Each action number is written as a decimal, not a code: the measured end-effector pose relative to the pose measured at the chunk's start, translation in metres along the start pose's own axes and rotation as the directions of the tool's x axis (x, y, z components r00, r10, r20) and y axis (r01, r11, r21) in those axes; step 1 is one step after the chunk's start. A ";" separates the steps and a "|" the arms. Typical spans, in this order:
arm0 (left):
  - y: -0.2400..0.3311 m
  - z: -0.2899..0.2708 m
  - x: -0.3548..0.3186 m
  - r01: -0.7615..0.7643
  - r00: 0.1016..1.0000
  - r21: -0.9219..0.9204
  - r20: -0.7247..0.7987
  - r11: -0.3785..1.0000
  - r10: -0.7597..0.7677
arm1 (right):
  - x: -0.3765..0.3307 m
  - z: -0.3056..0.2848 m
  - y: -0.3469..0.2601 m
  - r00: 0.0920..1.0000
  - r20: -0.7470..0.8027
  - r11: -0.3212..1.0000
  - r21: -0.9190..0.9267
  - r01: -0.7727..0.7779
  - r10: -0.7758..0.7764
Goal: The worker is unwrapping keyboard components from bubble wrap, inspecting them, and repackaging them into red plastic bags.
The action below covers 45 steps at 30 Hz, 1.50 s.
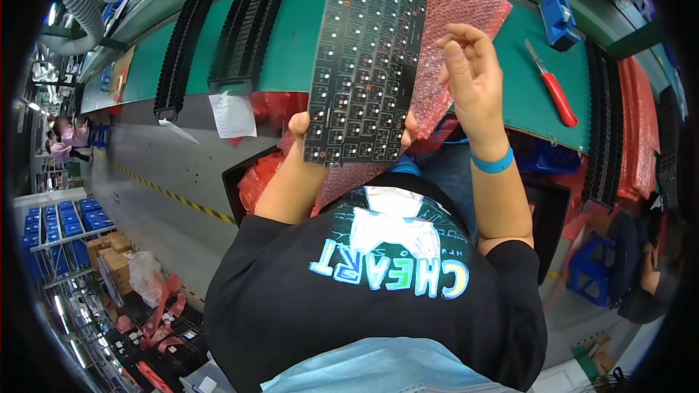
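A long black keyboard circuit board (364,65) stands tilted up in front of my chest, its face covered with rows of key positions and small white dots. My left hand (298,125) grips its lower end, thumb on the left edge and fingertips showing at the right edge; the rest is hidden behind the board. My right hand (477,76), with a blue wristband (493,162), is raised just right of the board. Its fingers are loosely bent and apart, holding nothing. Behind it, a pink bubble-wrap bag (473,4) lies on the green bench mat (520,80).
A red-handled knife (557,98) lies right on the mat, near a blue tape dispenser (559,20). Black slotted racks (247,29) stand left, with a paper sheet (233,115) hanging nearby. Red bubble-wrap (637,127) is stacked far right. A person (644,276) sits at lower right.
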<state>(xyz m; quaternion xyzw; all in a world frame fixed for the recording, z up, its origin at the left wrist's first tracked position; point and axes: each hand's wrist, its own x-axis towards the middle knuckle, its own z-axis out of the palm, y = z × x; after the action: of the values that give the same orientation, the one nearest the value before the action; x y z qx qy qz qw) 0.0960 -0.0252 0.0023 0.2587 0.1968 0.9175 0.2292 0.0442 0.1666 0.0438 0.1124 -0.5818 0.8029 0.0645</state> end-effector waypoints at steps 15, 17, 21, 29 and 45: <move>-0.003 0.014 0.011 0.493 0.869 0.679 -0.360 -0.543 0.339 | 0.043 -0.018 0.017 0.998 0.006 0.975 -0.215 -0.054 0.056; -0.001 0.004 0.004 0.438 0.897 0.726 -0.316 -0.531 0.308 | 0.044 -0.030 0.041 0.997 -0.007 0.980 -0.180 -0.081 0.081; 0.010 -0.029 -0.011 0.238 0.967 0.836 -0.160 -0.495 0.196 | 0.051 -0.053 0.072 0.989 -0.050 0.989 -0.052 -0.139 0.136; 0.000 -0.057 -0.021 0.116 0.967 0.874 0.010 -0.472 0.255 | 0.044 -0.066 0.067 0.982 -0.113 0.726 -0.662 -0.187 0.150; 0.011 -0.050 -0.003 0.165 0.966 0.933 -0.088 -0.320 0.242 | 0.054 -0.078 0.065 0.944 -0.105 0.577 -0.769 -0.276 0.313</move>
<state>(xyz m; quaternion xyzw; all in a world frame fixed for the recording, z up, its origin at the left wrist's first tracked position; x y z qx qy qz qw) 0.0668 -0.0477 -0.0332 0.2253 0.8767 0.4030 -0.1350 -0.0318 0.2190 -0.0255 -0.0072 -0.8810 0.4714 -0.0401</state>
